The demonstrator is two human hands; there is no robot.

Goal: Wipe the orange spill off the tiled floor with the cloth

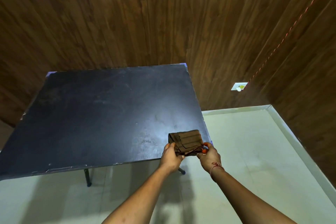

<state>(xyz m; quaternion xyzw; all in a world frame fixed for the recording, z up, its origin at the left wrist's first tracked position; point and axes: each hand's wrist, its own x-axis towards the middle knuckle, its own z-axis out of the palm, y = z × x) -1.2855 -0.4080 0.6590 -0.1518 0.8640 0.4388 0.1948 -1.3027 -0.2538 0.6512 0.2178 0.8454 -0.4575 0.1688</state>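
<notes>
A folded brown cloth lies at the near right corner of the black table. My left hand grips its near left edge, and my right hand pinches its near right corner. The fingertips of my right hand are stained orange. The pale tiled floor spreads out to the right of and below the table. No orange spill shows on the visible floor.
Dark wood-panelled walls enclose the corner behind and to the right. A white wall socket sits low on the back wall. Black table legs stand under the near edge. My arms cast a shadow on the floor.
</notes>
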